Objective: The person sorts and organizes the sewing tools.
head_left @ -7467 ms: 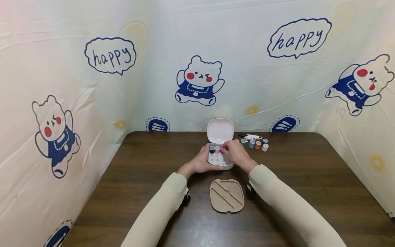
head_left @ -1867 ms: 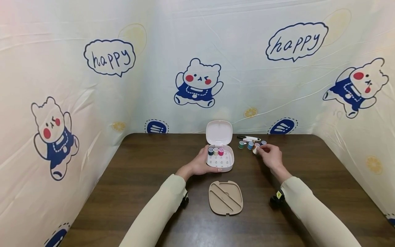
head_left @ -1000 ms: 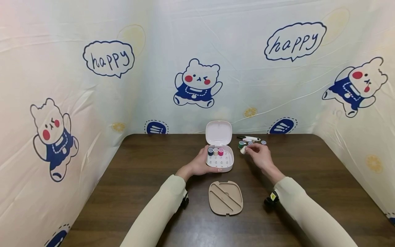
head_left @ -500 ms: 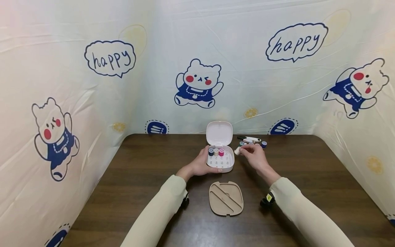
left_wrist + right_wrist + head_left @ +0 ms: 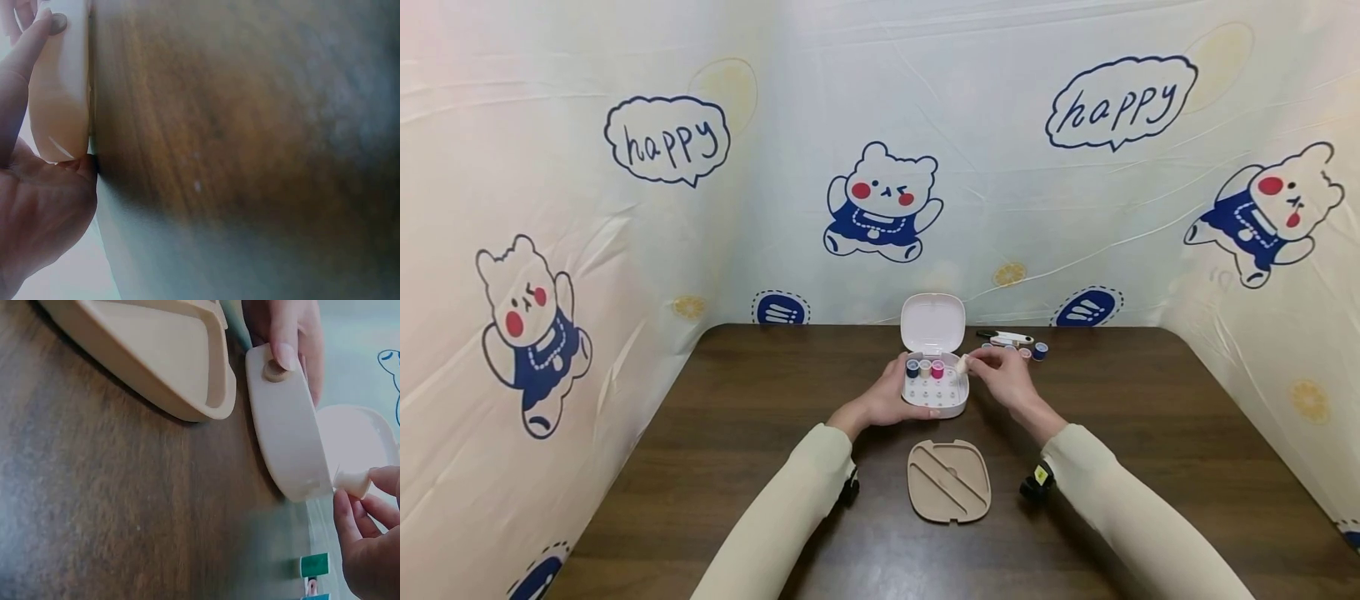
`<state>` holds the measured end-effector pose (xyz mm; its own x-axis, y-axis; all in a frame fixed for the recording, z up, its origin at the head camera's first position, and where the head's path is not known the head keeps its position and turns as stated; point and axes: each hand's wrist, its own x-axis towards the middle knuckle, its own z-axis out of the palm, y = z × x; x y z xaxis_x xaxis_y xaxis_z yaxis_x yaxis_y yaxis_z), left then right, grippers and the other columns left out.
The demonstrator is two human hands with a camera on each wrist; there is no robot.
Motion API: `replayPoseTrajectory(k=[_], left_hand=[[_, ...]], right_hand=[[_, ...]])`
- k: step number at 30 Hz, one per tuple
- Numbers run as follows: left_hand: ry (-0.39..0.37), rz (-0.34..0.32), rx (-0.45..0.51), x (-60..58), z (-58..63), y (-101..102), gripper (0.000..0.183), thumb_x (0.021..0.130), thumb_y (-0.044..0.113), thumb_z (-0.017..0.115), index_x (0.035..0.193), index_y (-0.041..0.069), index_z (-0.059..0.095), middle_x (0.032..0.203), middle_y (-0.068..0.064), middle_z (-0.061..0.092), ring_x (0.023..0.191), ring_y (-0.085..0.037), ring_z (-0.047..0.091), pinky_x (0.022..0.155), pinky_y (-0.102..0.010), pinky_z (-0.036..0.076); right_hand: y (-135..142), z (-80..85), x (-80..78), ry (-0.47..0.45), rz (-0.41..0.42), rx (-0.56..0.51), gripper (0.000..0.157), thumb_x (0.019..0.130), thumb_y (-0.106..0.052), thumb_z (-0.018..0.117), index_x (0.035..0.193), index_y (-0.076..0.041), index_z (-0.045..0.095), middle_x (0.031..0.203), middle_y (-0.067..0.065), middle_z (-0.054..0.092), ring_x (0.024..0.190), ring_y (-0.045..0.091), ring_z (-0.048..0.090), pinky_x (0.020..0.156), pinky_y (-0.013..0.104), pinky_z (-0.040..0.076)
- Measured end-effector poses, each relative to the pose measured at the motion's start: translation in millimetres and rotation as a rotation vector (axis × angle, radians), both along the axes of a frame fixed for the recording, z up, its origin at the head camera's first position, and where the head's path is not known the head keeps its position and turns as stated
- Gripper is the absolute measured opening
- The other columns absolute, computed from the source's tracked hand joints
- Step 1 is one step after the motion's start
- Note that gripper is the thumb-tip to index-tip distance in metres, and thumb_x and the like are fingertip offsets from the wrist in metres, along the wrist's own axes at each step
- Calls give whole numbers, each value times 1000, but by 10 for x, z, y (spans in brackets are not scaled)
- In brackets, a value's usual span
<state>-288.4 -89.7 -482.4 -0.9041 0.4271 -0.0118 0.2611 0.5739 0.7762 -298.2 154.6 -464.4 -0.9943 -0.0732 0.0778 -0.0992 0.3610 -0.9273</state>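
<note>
A white sewing box (image 5: 953, 411) stands on the table with its lid (image 5: 933, 323) raised. My left hand (image 5: 883, 398) grips the box along its left side and front, the thumb by the round front button in the right wrist view. Dark blue (image 5: 913, 369), cream (image 5: 925, 369) and pink (image 5: 937, 369) thread spools stand in a row at the back of its pegged inside. My right hand (image 5: 1006, 385) pinches an off-white thread spool (image 5: 353, 484) between thumb and fingers, at the box's back right corner. Bare pegs show in front of the row.
In front of the box lies a tan tray insert (image 5: 949, 483) with diagonal ridges. Behind the right hand are a blue spool (image 5: 1040, 352), a green spool (image 5: 314, 565), others partly hidden, and a slim black-and-white tool (image 5: 1015, 337). A printed curtain (image 5: 850, 83) surrounds the table.
The pink spool was released in the box's back row. The right hand then took the off-white spool from the loose group and carried it left to the box. The left hand keeps its hold.
</note>
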Motion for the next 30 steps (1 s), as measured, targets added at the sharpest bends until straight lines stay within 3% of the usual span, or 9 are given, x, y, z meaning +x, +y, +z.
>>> replayPoseTrajectory(k=[6, 16, 30], left_hand=[[-17, 1, -17, -4, -7, -11, 117, 78, 42, 90, 160, 8, 14, 153, -17, 31, 138, -31, 38, 116, -46, 32], [-19, -1, -2, -4, -8, -18, 116, 78, 41, 90, 160, 9, 14, 151, -17, 32, 137, -30, 38, 116, -46, 32], [-8, 0, -6, -7, -18, -26, 115, 78, 43, 90, 160, 10, 15, 150, -17, 33, 135, -29, 40, 115, -44, 34]], right_hand=[[-62, -6, -45, 45, -25, 106, 23, 100, -17, 69, 116, 0, 72, 108, 16, 70, 97, 28, 65, 80, 31, 54], [-143, 20, -96, 156, 9, 262, 20, 99, -17, 70, 111, -2, 74, 104, 14, 72, 94, 27, 65, 83, 42, 55], [-173, 6, -161, 236, 38, 385, 18, 97, -16, 73, 106, -1, 75, 100, 13, 72, 91, 27, 63, 81, 43, 54]])
